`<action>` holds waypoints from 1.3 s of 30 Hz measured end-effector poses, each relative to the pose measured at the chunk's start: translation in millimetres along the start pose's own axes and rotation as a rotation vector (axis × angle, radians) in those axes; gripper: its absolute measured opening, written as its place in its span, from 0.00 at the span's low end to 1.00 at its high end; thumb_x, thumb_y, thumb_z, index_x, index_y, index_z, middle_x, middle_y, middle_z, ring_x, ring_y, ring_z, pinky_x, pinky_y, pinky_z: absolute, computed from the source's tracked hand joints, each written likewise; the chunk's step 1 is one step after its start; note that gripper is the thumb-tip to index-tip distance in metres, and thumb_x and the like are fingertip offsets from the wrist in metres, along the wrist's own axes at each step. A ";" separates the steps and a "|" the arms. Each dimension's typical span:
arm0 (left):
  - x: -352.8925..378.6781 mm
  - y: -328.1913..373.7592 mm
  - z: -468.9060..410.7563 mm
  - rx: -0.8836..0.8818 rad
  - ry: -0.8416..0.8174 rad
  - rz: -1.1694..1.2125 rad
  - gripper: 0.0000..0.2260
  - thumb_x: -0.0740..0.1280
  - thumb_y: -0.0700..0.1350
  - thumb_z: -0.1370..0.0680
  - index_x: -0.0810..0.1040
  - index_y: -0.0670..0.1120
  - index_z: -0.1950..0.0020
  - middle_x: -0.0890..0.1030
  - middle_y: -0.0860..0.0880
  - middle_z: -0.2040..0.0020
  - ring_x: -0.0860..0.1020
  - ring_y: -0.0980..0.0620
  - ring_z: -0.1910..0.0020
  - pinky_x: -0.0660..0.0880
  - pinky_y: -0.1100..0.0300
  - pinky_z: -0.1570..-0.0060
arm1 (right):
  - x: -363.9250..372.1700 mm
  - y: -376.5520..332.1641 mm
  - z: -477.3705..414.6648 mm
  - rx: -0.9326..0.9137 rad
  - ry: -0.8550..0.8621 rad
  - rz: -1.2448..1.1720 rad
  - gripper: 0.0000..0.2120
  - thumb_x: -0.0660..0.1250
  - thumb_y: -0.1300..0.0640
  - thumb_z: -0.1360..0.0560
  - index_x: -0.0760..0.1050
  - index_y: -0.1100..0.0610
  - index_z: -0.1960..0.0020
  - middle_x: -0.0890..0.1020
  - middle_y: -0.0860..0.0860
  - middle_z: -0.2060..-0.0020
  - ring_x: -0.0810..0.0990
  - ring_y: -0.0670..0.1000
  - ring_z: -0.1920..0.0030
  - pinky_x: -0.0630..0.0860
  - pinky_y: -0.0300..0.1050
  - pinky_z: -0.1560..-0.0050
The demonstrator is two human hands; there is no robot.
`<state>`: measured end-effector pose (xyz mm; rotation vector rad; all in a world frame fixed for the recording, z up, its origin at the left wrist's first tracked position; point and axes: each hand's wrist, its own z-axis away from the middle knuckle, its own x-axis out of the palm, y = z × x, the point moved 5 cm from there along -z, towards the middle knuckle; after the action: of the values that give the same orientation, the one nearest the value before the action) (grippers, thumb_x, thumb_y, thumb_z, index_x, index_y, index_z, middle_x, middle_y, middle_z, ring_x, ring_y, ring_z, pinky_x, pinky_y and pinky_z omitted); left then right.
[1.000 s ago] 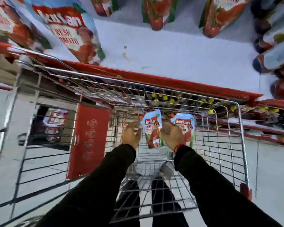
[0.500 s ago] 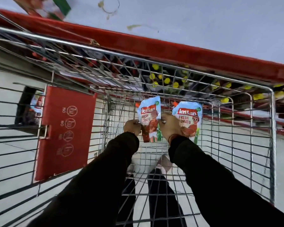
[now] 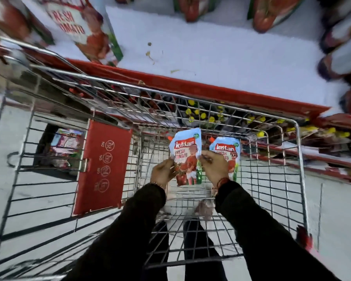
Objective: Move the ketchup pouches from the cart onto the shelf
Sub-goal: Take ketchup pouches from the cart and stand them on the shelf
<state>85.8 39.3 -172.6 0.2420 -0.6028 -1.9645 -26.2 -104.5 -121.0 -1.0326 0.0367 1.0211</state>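
We have two ketchup pouches left in the cart (image 3: 298, 151), at its far end by the shelf (image 3: 221, 55). Our left hand (image 3: 163, 172) and right hand (image 3: 214, 166) pinch the nearer pouch (image 3: 185, 157); the other pouch (image 3: 228, 152) seems to lean just behind. Several pouches already stand on the shelf. Labels read "Kissan Fresh Tomato".

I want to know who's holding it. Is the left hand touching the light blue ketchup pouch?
Touching. The head view shows the left hand pinching the light blue ketchup pouch's left edge.
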 end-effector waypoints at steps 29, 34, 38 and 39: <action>24.2 250.7 192.3 0.833 -0.025 -0.289 0.06 0.68 0.39 0.21 0.82 0.40 0.47 0.85 0.42 0.50 0.81 0.48 0.51 0.78 0.46 0.40 | -101.0 -212.7 107.7 -0.451 0.344 -0.437 0.05 0.71 0.58 0.24 0.78 0.49 0.53 0.83 0.44 0.56 0.82 0.46 0.54 0.76 0.30 0.54; 50.2 303.9 195.8 1.030 0.114 -0.375 0.07 0.66 0.42 0.21 0.82 0.41 0.47 0.85 0.46 0.52 0.82 0.49 0.54 0.78 0.58 0.52 | -124.8 -254.0 73.5 -0.475 0.426 -0.300 0.04 0.70 0.58 0.24 0.81 0.56 0.50 0.85 0.50 0.54 0.84 0.50 0.54 0.83 0.47 0.50; 60.3 323.7 181.2 1.037 0.151 -0.402 0.08 0.65 0.40 0.20 0.81 0.38 0.46 0.85 0.41 0.49 0.81 0.48 0.53 0.78 0.58 0.48 | -127.2 -268.2 45.1 -0.431 0.394 -0.299 0.04 0.71 0.60 0.25 0.81 0.59 0.51 0.85 0.54 0.55 0.84 0.56 0.51 0.83 0.58 0.48; 60.6 324.6 176.9 1.036 0.168 -0.418 0.09 0.65 0.40 0.20 0.81 0.37 0.46 0.85 0.40 0.48 0.82 0.46 0.51 0.78 0.56 0.47 | -125.5 -268.2 39.4 -0.413 0.383 -0.298 0.04 0.71 0.61 0.25 0.81 0.60 0.50 0.85 0.56 0.54 0.84 0.57 0.52 0.83 0.59 0.48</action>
<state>238.1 -74.6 150.1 1.2320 -1.5096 -1.8046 78.1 -193.4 144.4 -1.5505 -0.0160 0.5571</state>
